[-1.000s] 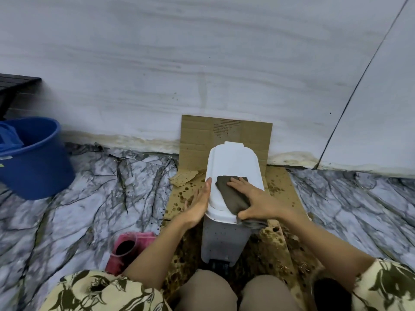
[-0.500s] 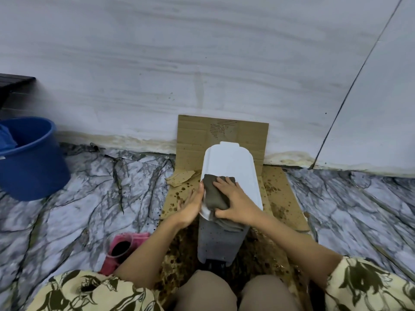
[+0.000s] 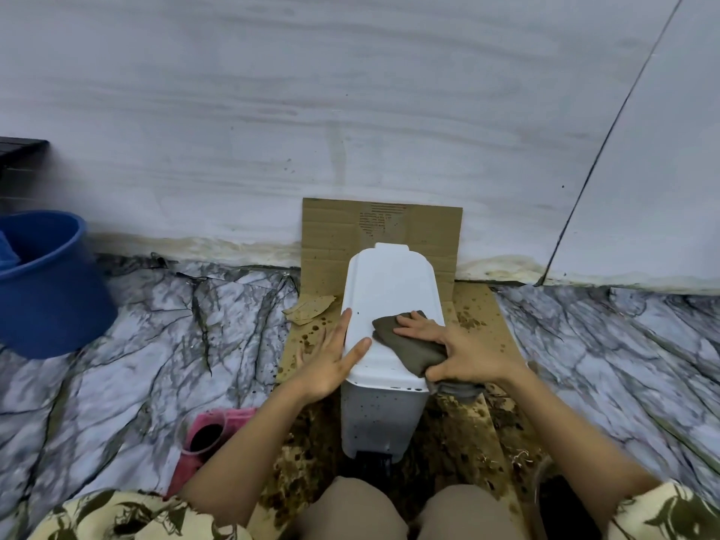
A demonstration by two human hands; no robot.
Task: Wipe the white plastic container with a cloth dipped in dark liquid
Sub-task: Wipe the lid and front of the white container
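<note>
The white plastic container point(image 3: 391, 305) stood upright at the centre of the frame on a sheet of cardboard point(image 3: 473, 317) spread over the marbled floor, its far end close to the pale wall. The cardboard, folded up against the wall behind it and blotched with brown drips, was apparently there to catch splashes. A person's left hand point(image 3: 331, 358) lay flat against the container's left side, fingers straight and spread and the thumb across the lid's near corner, seemingly to brace it against sliding under the rubbing. The right hand point(image 3: 452, 346) pressed a dark, damp-looking cloth point(image 3: 405, 339) onto the near right part of the lid, fingers extended over the fabric and the thumb pinching its lower edge, where a tail of cloth hung past the rim. A pink cup point(image 3: 204, 438) holding dark liquid sat at lower left, within reach for another dip. A blue bucket point(image 3: 50, 290) stood at far left. The lid looked smooth and clean white across its far half, with a small tab at its back edge, while the near face below the rim carried fine dark specks. A dark pedal-like part showed at its base.
</note>
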